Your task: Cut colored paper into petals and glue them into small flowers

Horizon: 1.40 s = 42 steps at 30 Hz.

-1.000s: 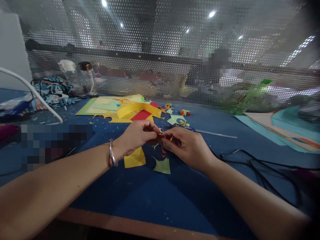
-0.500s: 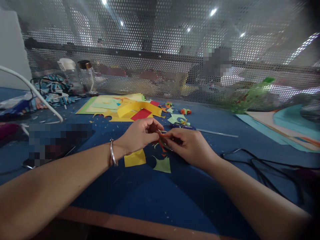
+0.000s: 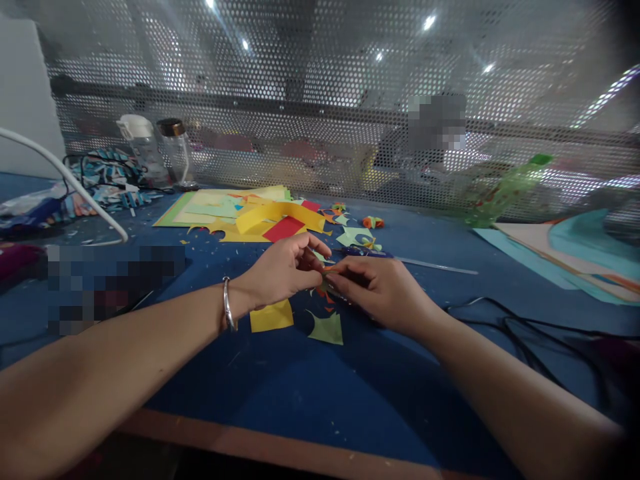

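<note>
Small orange paper piece (image 3: 331, 269) is over the blue counter (image 3: 300, 393) | right hand (image 3: 377, 287) pinches it | left hand (image 3: 283, 270) is right beside it, grip unclear | yellow paper piece (image 3: 273, 317), notched green scrap (image 3: 330, 329) lie nearer the wearer

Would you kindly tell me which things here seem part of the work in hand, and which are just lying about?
Seemingly in use:
- orange piece, in the right hand
- yellow square
- green scrap
- red paper

Probably just lying about:
- green bottle
- black cord
- white-lidded bottle
- brown-lidded bottle
</note>
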Each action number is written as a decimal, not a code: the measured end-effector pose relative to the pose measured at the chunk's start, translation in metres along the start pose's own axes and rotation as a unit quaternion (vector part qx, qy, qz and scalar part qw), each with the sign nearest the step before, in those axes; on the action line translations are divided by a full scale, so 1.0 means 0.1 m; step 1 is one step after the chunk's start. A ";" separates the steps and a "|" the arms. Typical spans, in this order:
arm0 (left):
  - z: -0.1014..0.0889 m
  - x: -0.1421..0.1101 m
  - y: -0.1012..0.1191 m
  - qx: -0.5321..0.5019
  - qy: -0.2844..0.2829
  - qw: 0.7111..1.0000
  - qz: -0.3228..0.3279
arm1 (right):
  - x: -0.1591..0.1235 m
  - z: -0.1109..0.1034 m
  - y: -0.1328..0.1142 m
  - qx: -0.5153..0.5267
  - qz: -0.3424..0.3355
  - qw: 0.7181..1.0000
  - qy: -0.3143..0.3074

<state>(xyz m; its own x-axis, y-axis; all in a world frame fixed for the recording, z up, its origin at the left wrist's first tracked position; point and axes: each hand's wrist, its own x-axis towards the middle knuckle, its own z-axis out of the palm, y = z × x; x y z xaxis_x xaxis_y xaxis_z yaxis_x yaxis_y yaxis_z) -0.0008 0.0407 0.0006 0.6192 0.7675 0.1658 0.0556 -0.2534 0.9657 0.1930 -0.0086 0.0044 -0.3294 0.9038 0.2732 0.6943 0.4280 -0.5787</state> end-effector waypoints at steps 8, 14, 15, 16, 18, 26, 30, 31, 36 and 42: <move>0.00 0.02 -0.01 -0.021 0.011 0.999 -0.024 | 0.00 -0.02 -0.04 0.010 0.027 1.000 0.010; 0.01 0.02 0.00 -0.040 0.012 0.998 -0.038 | 0.00 -0.02 -0.04 0.001 0.016 1.000 0.006; 0.01 0.02 0.00 -0.043 0.014 0.998 -0.042 | -0.01 -0.02 -0.03 0.003 0.013 1.000 0.005; 0.01 0.02 0.00 -0.046 0.016 0.998 -0.046 | -0.01 -0.02 -0.03 0.005 0.010 1.000 0.004; 0.02 0.03 0.00 -0.053 0.020 0.997 -0.052 | -0.02 -0.02 -0.02 0.006 0.001 1.000 0.004; 0.03 0.01 0.05 -0.091 0.057 0.990 -0.091 | -0.03 -0.03 -0.05 0.023 0.003 1.000 0.011; 0.01 0.03 0.07 -0.139 0.059 0.982 -0.118 | -0.04 -0.04 -0.05 0.015 -0.022 0.998 0.058; 0.00 0.04 0.07 -0.148 0.061 0.979 -0.127 | -0.05 -0.05 -0.04 0.015 -0.026 0.997 0.073; -0.01 0.06 0.09 -0.176 0.076 0.966 -0.173 | -0.06 -0.06 -0.02 0.031 -0.013 0.992 0.125; -0.03 0.09 0.06 -0.146 0.134 0.969 -0.146 | -0.05 -0.10 -0.01 0.034 0.003 0.993 0.116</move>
<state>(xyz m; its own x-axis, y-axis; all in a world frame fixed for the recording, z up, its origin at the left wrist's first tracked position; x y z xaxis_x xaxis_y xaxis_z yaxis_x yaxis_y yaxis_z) 0.0031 0.0477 0.0087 0.3827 0.9166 -0.1160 -0.0508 0.1463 0.9879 0.2002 -0.0139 0.0113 -0.1629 0.8858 0.4346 0.6490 0.4280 -0.6290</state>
